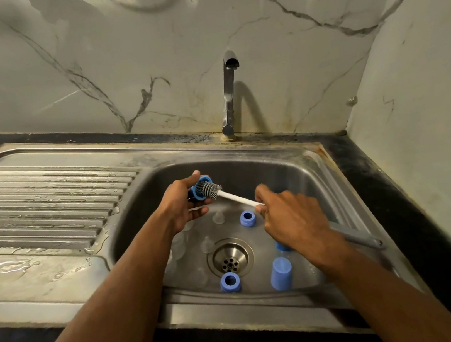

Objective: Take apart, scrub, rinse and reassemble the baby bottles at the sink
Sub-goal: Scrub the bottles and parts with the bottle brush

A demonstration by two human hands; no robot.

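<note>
Over the steel sink basin (292,172), my left hand (182,203) grips a blue bottle collar ring (201,180). My right hand (292,213) pinches the white handle of a bottle brush (235,197), whose grey bristle head is pushed into the ring. On the basin floor lie two more blue rings (247,218) (230,281), a blue cap (281,273) and another blue piece (281,247) half hidden under my right wrist. Clear teats (218,218) (207,244) and clear bottle bodies (177,246) lie near the drain, hard to make out.
The drain strainer (230,258) sits in the basin's middle. A chrome tap (229,94) stands behind, with no water running. The wet ribbed drainboard (41,198) stretches left. A grey handle (356,234) leans on the basin's right wall. Marble walls close off the back and right.
</note>
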